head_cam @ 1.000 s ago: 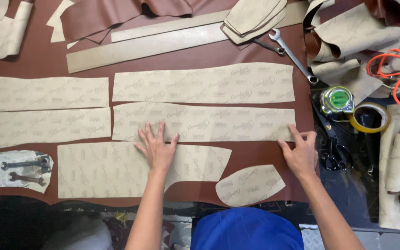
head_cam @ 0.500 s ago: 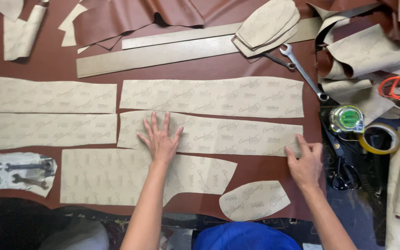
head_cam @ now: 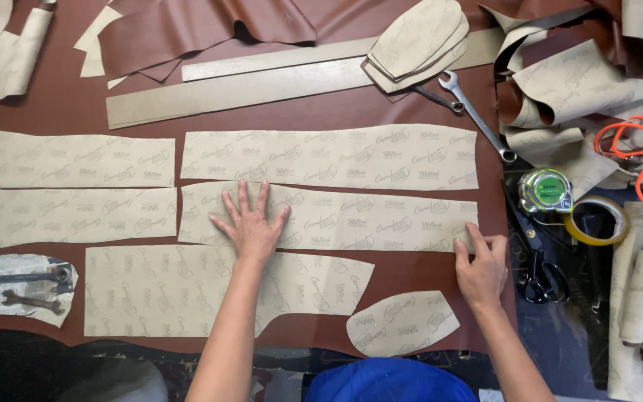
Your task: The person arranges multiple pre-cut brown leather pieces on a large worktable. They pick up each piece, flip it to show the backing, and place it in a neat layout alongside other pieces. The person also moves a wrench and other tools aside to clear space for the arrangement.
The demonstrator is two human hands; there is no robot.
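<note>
Head view, looking straight down on a brown leather sheet (head_cam: 53, 112) spread over the bench. The left hand (head_cam: 251, 223) is laid flat, fingers spread, pressed onto the left part of the middle strip (head_cam: 351, 219); nothing is gripped. The right hand (head_cam: 480, 269) is half curled, fingertips set on the strip's lower right corner, pinning it rather than grasping.

The strip is thin tan card, matte, covered in faint repeated print, long and narrow with its long axis running left to right; the right end sits a bit lower, so it's slightly tilted. A near-identical strip (head_cam: 329, 155) is seen just above it, almost touching. Below lies a wider panel (head_cam: 173, 290) with a notched right edge, and a small rounded toe-shaped piece (head_cam: 403, 322) is near the right wrist. 2 more strips (head_cam: 68, 160) are lined up on the left.

Shiny metal wrench (head_cam: 478, 117), green tape measure (head_cam: 546, 190), tape roll (head_cam: 597, 221) and black scissors (head_cam: 537, 272) are off to the right.
</note>
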